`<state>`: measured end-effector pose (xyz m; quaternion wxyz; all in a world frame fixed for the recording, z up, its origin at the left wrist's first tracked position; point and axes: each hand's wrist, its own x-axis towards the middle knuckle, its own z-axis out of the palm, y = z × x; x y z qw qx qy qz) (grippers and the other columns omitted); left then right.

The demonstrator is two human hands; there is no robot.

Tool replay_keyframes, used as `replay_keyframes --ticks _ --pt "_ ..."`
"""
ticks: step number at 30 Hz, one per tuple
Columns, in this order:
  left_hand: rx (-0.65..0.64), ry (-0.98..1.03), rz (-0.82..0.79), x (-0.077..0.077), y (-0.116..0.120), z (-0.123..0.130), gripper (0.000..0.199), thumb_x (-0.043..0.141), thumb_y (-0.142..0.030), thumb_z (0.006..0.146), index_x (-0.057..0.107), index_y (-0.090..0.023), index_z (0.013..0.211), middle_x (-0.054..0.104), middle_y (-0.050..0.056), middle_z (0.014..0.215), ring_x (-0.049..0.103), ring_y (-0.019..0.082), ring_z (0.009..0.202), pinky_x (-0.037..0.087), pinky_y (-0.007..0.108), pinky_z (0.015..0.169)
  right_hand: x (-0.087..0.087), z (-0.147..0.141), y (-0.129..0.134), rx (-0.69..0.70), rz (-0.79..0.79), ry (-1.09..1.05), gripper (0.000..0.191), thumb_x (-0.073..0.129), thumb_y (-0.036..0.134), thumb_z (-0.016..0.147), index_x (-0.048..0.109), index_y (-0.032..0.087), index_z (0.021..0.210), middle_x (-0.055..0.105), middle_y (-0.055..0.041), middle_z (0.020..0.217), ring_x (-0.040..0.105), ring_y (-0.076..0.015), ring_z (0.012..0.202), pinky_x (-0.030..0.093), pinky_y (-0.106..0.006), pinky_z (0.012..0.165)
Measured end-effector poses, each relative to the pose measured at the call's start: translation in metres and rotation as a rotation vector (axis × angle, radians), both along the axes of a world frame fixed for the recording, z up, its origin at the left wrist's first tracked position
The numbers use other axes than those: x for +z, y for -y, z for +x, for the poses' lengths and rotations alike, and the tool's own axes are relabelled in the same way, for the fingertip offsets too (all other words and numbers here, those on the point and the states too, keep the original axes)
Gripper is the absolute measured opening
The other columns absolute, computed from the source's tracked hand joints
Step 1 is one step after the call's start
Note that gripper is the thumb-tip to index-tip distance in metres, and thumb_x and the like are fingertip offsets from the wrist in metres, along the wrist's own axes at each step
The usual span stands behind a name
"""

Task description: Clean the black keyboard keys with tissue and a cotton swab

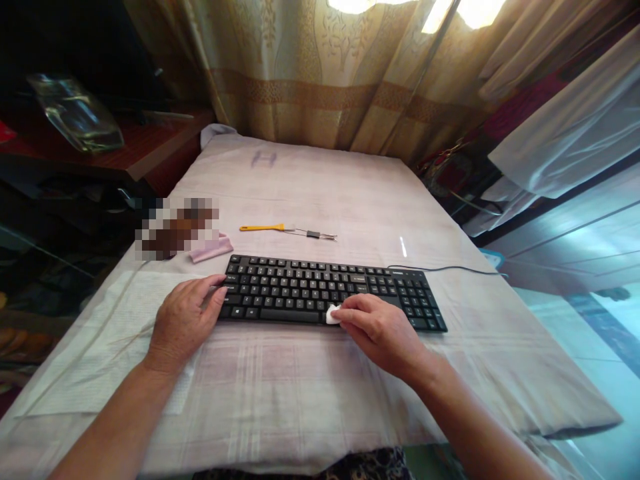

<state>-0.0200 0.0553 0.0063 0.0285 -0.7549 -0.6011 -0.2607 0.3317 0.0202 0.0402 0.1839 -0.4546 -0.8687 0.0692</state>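
A black keyboard (300, 293) lies flat on the cloth-covered table. At its left end my left hand (183, 317) grips the edge, thumb and fingers against the side by the outermost keys. My right hand (377, 327) pinches a small white wad (333, 314), cotton or tissue, and presses it on the bottom key row just right of the space bar. Behind the keyboard lies a yellow-handled tool (263, 228) with a thin metal end. Touching or very near it is a wire tool with a dark grip (313, 235). A folded pink cloth (211, 248) rests beyond the keyboard's left corner.
A white patterned cloth or paper (115, 333) lies under my left forearm. A blurred-out object (175, 230) sits at the table's left edge. The keyboard cable (465, 269) runs off right. A glass jar (80, 117) stands on a wooden desk; curtains (320, 80) hang behind.
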Motion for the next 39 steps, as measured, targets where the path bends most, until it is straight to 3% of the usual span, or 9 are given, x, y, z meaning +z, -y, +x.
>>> replay_keyframes --ticks 7,16,22,30,39 --pt "0.061 0.053 -0.038 0.001 0.0 -0.002 0.034 0.041 -0.041 0.097 0.067 -0.023 0.107 0.076 0.007 0.1 0.069 0.026 0.095 0.053 0.038 0.087 0.012 0.009 -0.005 -0.034 -0.02 -0.012 0.024 0.053 0.018 0.095 0.075 0.026 0.102 0.073 -0.0054 0.098 0.068 -0.0148 0.082 0.053 -0.025 0.072" --pt "0.052 0.079 -0.011 -0.001 -0.001 -0.003 0.033 0.042 -0.042 0.096 0.069 -0.024 0.102 0.077 0.005 0.096 0.069 0.024 0.093 0.053 0.036 0.086 -0.004 -0.051 -0.031 0.017 0.05 -0.076 0.02 0.059 0.021 0.094 0.075 0.027 0.103 0.073 -0.0044 0.099 0.067 -0.0151 0.085 0.051 -0.024 0.074" --pt "0.056 0.077 -0.034 -0.001 -0.001 -0.004 0.035 0.042 -0.042 0.096 0.069 -0.023 0.104 0.076 0.007 0.097 0.069 0.024 0.094 0.053 0.037 0.087 -0.006 -0.032 -0.026 -0.011 0.045 -0.035 0.021 0.059 0.018 0.093 0.076 0.027 0.101 0.073 -0.0039 0.097 0.067 -0.0149 0.084 0.05 -0.024 0.072" --pt "0.039 0.099 -0.03 0.002 -0.002 -0.004 0.035 0.039 -0.038 0.096 0.07 -0.023 0.101 0.077 0.006 0.094 0.07 0.023 0.09 0.055 0.035 0.084 0.005 -0.01 -0.022 -0.047 0.023 0.016 0.022 0.057 0.018 0.094 0.076 0.027 0.1 0.073 -0.0043 0.097 0.068 -0.0151 0.08 0.051 -0.024 0.069" --pt "0.099 0.148 -0.096 -0.003 -0.002 -0.004 0.039 0.042 -0.04 0.091 0.073 -0.019 0.103 0.077 0.008 0.1 0.069 0.025 0.096 0.053 0.037 0.092 0.003 -0.063 -0.032 0.007 -0.003 -0.078 0.018 0.06 0.016 0.091 0.073 0.023 0.101 0.074 -0.0051 0.102 0.067 -0.0171 0.09 0.05 -0.025 0.077"
